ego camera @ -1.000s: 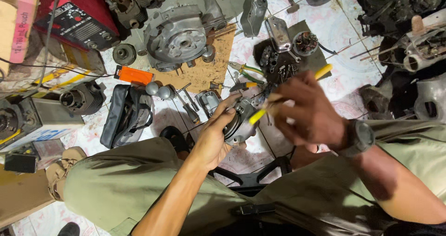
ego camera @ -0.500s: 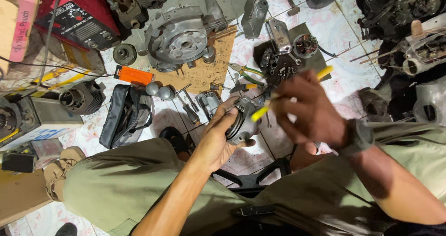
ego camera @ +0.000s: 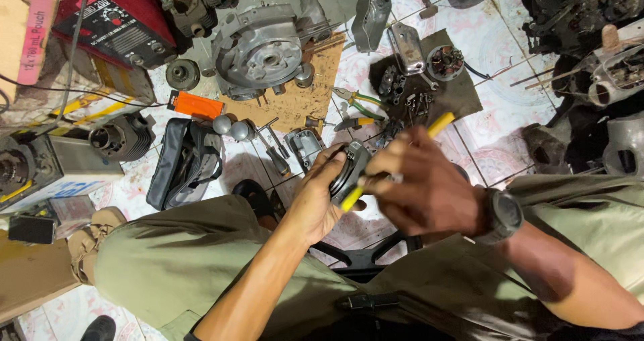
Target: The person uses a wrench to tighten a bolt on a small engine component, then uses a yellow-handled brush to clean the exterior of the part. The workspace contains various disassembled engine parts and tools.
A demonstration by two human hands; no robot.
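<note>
My left hand (ego camera: 320,197) grips a small dark metal engine part (ego camera: 350,170) held above my lap. My right hand (ego camera: 419,183), blurred by motion, holds a tool with yellow handles (ego camera: 439,124); its lower yellow end (ego camera: 350,199) touches the part. A dark watch (ego camera: 500,217) sits on my right wrist. What the tool's tip does is hidden by my fingers.
On the tiled floor lie a large grey engine casing (ego camera: 258,49) on a cardboard sheet (ego camera: 305,96), green-handled pliers (ego camera: 359,99), screwdrivers (ego camera: 275,154), a black pouch (ego camera: 184,163), an orange box (ego camera: 194,104), a dark mat with small parts (ego camera: 463,92), a red machine (ego camera: 117,22), and engines at right (ego camera: 597,39).
My right hand has shifted slightly left and down over the part with the yellow-handled tool; my left hand keeps the part in nearly the same place.
</note>
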